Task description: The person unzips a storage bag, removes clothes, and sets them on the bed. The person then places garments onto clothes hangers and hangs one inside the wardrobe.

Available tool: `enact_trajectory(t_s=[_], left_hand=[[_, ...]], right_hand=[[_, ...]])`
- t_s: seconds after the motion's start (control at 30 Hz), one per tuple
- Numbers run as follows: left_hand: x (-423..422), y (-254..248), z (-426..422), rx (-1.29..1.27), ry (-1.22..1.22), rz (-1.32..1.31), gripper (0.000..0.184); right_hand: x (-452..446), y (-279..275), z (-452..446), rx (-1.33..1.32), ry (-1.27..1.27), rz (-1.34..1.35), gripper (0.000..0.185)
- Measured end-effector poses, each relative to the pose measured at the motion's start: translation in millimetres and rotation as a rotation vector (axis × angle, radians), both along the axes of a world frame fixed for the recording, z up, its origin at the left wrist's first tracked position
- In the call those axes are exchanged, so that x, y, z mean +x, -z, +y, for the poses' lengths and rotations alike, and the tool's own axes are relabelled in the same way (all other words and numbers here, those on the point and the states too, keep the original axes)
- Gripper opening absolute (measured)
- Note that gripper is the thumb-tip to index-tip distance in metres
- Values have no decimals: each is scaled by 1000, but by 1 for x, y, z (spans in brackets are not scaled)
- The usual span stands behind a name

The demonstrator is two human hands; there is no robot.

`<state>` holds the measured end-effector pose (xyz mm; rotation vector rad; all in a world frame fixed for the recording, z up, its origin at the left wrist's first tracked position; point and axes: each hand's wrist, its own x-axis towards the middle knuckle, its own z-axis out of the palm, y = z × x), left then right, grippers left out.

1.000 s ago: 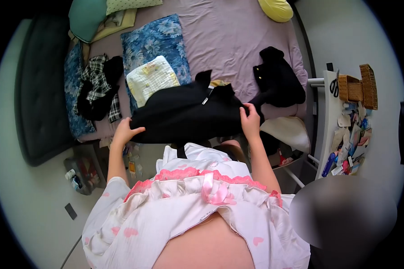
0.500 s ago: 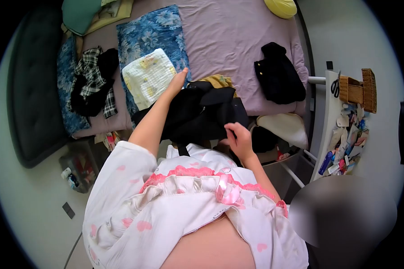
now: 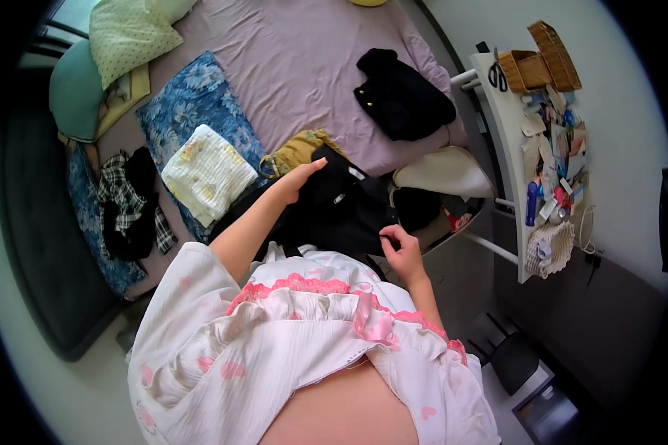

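A black garment (image 3: pixel 330 226) with small white labels lies spread at the bed's near edge, just in front of my body. My left hand (image 3: pixel 304 179) rests against its upper part, fingers stretched out and pointing away to the right. At the garment's right side, my right hand (image 3: pixel 403 252) pinches its edge between thumb and fingertips. Beyond my left hand sits a mustard-yellow cloth (image 3: pixel 297 151). A folded white gauze cloth (image 3: pixel 209 174) with yellow prints lies to the left on a blue floral pillow (image 3: pixel 200 93).
A folded black garment with gold buttons (image 3: pixel 404 95) lies on the pink bedsheet (image 3: pixel 289 67). Right of my hands stands an open bin with a cream lid (image 3: pixel 444 172). A cluttered white table (image 3: pixel 523 256) holds a wicker basket (image 3: pixel 525 72). Plaid and black clothing (image 3: pixel 130 200) lies left.
The view has turned, so the bed sits further left. The black garment is spread flatter, with its labels showing. My left hand has moved from beside the gauze cloth onto the garment.
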<state>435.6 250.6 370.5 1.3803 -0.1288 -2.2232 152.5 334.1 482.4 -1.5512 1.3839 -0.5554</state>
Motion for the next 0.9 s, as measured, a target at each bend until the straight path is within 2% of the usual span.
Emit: enact_trajectory(t_s=[0.07,0.1,0.17,0.2,0.27,0.3,0.33,0.37,0.4,0.47,0.53,0.57,0.67,0.7,0.8,0.83,0.9], left_hand=[[0,-10,6,-189,-68,122,54],[-2,-31,8,-156,-180,205,38],[-8,-59,18,-286,-139,205,34],[-10,-69,23,-354,-115,209,33],[-16,-94,38,-472,100,204,29],[-22,-112,47,-566,228,186,25],[-28,-125,57,-660,352,164,22],[-32,-131,65,-754,463,151,36],[-36,-137,75,-845,572,137,49],[-46,-152,97,-886,568,180,43],[-50,-168,118,-947,628,221,38],[-50,-179,132,-890,590,213,34],[-38,-184,167,-903,458,112,34],[-29,-184,177,-901,498,54,35],[-7,-182,212,-930,562,-162,38],[1,-182,240,-949,534,-290,39],[3,-187,265,-1119,548,-555,42]], right_hand=[[-15,2,9,161,-19,4,11],[-23,3,14,219,-52,25,13],[-42,23,31,388,-132,77,21],[-44,17,35,336,-128,65,24],[-44,0,45,233,-117,45,30],[-45,1,51,94,23,33,45],[-41,-2,54,6,140,-173,48],[-35,-7,56,-84,249,-380,51],[-35,-20,60,-113,216,-413,51],[-33,-44,66,-168,148,-482,51],[-34,-57,82,-156,-106,-155,45],[-35,-57,93,-232,-157,44,29],[-22,-69,126,8,38,-235,17],[-16,-63,135,-85,88,-311,11],[-11,-72,159,-132,100,-291,12],[-4,-83,170,-72,-67,-156,13],[12,-101,180,-61,-129,-198,13]])
